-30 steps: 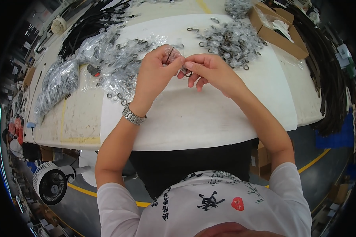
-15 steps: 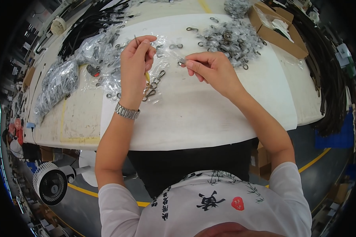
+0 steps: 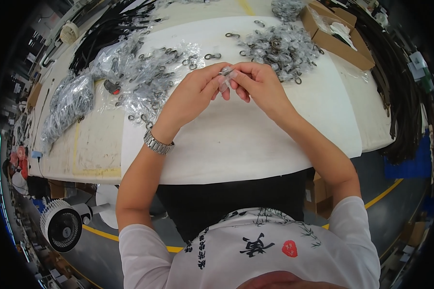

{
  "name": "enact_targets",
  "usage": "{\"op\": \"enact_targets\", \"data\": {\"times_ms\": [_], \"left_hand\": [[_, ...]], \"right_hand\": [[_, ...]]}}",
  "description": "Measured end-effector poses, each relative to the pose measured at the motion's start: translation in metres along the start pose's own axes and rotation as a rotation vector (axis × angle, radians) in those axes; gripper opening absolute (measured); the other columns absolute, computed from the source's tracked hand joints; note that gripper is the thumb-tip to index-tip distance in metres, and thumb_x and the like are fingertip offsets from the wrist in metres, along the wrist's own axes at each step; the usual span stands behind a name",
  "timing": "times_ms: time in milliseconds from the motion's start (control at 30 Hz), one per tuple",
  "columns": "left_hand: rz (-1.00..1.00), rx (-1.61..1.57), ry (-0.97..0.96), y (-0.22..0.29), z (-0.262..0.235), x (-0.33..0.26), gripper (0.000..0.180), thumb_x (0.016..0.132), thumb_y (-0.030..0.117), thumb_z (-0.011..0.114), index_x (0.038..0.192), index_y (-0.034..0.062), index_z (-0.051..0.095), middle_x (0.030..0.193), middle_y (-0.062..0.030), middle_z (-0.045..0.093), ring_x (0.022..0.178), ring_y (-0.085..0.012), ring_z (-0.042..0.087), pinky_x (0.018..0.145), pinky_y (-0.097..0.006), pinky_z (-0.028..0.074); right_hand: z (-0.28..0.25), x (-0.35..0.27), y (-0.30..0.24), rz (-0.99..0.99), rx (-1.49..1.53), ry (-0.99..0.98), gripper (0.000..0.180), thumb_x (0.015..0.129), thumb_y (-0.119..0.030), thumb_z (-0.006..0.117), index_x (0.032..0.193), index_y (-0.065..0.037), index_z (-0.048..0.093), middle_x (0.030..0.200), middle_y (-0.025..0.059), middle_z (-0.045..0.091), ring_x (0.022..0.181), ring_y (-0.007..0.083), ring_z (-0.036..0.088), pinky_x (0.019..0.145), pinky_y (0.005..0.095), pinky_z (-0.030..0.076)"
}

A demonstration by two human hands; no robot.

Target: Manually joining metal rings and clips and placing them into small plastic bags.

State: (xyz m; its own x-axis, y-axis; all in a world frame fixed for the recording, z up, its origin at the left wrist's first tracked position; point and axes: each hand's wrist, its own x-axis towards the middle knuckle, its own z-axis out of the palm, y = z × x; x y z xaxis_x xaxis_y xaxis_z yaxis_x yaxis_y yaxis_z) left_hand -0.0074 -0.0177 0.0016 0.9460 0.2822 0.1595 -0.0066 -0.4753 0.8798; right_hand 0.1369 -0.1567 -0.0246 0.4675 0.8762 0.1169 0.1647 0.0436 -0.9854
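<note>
My left hand (image 3: 194, 94) and my right hand (image 3: 264, 90) meet over the middle of the white sheet, fingertips nearly touching. Between them they pinch a small metal hook in clear plastic film (image 3: 225, 79); the fingers cover most of it. Just beyond the hands, a single dark metal snap hook (image 3: 212, 56) lies on the sheet. Left of my left hand spreads a loose heap of hooks in clear plastic (image 3: 152, 77). To the right and beyond my right hand is a denser pile of plastic-wrapped hooks (image 3: 279, 50).
A full clear plastic bag (image 3: 72, 98) lies at the left, near a black and red tool (image 3: 112, 87). Black straps (image 3: 101, 41) lie behind. An open cardboard box (image 3: 340, 36) stands at the far right, beside hanging dark straps (image 3: 400, 96). A fan (image 3: 62, 224) stands below the table.
My left hand has moved right and nearer to me, meeting my right hand at the plastic-wrapped hook. My right hand has barely moved.
</note>
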Motion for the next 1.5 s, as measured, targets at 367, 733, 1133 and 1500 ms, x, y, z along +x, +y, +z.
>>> {"op": "enact_targets", "data": {"times_ms": [367,733,1133,1500], "left_hand": [[0.101,0.211,0.214,-0.011,-0.001,0.003,0.027,0.101,0.009,0.060,0.125,0.0029,0.069,0.072,-0.0064,0.064,0.062,-0.0141,0.056,0.061,-0.027,0.045],[-0.026,0.943,-0.002,-0.036,-0.027,-0.009,0.025,0.085,0.011,0.072,0.109,0.0070,0.065,0.087,-0.0099,0.072,0.080,-0.0274,0.068,0.074,-0.042,0.052],[-0.097,-0.094,0.192,-0.013,-0.012,0.008,0.017,0.092,0.013,0.074,0.106,0.0034,0.070,0.085,0.0034,0.066,0.061,-0.0003,0.047,0.050,-0.020,0.034],[-0.160,-0.323,0.073,0.004,-0.025,0.004,0.022,0.099,0.023,0.073,0.102,0.0018,0.070,0.079,0.0043,0.063,0.055,-0.0003,0.040,0.046,-0.019,0.027]], "right_hand": [[0.003,-0.003,-0.002,0.043,0.231,-0.127,0.021,0.106,-0.012,0.054,0.105,0.005,0.066,0.103,0.0130,0.075,0.071,0.0100,0.065,0.066,0.0268,0.057],[-0.021,0.010,0.006,0.270,0.918,0.080,0.033,0.101,-0.019,0.066,0.127,0.001,0.061,0.112,0.0102,0.071,0.089,0.0128,0.066,0.081,0.0258,0.057],[0.016,-0.006,0.004,0.162,0.347,-0.135,0.029,0.103,-0.021,0.064,0.121,0.001,0.068,0.104,0.0077,0.074,0.096,0.0156,0.071,0.085,0.0284,0.058],[0.004,-0.001,-0.002,0.165,0.219,-0.388,0.026,0.105,-0.021,0.058,0.104,0.002,0.071,0.092,0.0139,0.077,0.080,0.0169,0.074,0.078,0.0281,0.059]]}}
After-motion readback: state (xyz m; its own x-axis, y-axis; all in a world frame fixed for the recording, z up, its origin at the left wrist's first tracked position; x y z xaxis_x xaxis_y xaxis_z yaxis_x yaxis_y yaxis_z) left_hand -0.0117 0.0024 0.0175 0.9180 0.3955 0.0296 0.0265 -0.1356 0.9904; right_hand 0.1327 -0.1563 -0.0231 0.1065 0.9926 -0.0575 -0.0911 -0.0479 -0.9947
